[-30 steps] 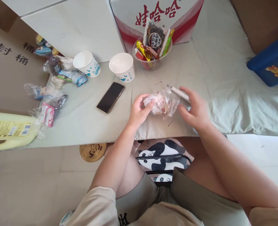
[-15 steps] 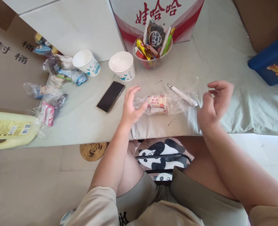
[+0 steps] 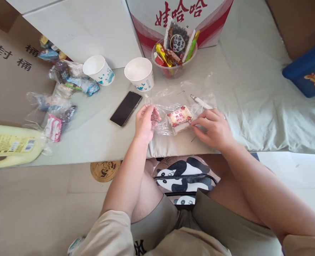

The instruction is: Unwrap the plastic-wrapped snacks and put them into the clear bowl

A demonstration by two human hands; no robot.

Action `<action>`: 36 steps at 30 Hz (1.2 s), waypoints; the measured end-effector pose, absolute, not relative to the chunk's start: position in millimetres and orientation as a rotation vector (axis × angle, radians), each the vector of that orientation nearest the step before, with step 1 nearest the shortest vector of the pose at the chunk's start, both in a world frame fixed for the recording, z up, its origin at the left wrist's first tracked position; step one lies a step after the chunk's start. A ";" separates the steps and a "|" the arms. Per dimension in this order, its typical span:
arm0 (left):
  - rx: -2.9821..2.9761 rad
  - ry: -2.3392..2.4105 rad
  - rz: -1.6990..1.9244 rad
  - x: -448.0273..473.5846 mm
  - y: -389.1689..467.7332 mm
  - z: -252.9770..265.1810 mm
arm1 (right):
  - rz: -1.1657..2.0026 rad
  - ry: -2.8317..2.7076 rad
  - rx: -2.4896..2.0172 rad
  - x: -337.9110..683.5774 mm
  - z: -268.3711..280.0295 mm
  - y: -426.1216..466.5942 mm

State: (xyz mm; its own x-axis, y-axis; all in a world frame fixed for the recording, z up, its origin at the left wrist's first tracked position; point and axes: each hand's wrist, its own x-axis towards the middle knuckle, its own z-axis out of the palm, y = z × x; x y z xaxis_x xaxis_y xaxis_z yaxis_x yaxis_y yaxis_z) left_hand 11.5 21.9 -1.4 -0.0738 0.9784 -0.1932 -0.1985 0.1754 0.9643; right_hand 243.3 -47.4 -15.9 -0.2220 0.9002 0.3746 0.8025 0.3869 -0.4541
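Note:
My left hand (image 3: pixel 144 124) is closed on the left end of a clear plastic bag (image 3: pixel 162 127), its fingers and thumb pressed together on the crinkled film. On the bag sits a small cream snack packet (image 3: pixel 180 117) with red print. From the right, my right hand (image 3: pixel 213 128) has its fingertips closed at the packet's right edge; exactly what they pinch there is partly hidden. Just behind that hand lies a slim white tool (image 3: pixel 200 102) with a metallic tip, its near end covered by the hand.
A phone (image 3: pixel 126 108) lies left of the bag. Behind stand two paper cups (image 3: pixel 140 73) and a clear bowl (image 3: pixel 174 70) of wrapped snacks. Loose wrapped snacks (image 3: pixel 53 127) and a pale yellow jug (image 3: pixel 15 144) are at the left, a blue container (image 3: pixel 306 71) at the right.
Both hands have come down and inward: the left onto the bag, the right to the packet. The bag is spread out more and the packet has turned slightly.

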 end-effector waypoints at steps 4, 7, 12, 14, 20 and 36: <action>0.874 1.083 1.053 13.0 16.3 3.3 | 0.191 -2.058 -1.417 239.2 -15.0 -47.1; 0.899 0.969 0.870 13.7 10.0 6.6 | 0.159 -2.089 -1.468 239.4 -20.1 -43.7; 0.799 0.970 0.980 12.8 11.9 9.5 | 0.064 -2.135 -1.365 243.1 -22.2 -41.9; 0.726 0.978 1.072 12.6 15.5 10.2 | 0.014 -2.125 -1.309 242.5 -18.1 -43.7; 0.565 1.008 1.225 12.4 21.7 9.2 | 0.061 -2.141 -1.024 230.7 -0.7 -55.2; 0.533 0.777 1.036 32.3 2.1 23.7 | 0.237 -2.116 -1.321 211.8 -13.7 -62.2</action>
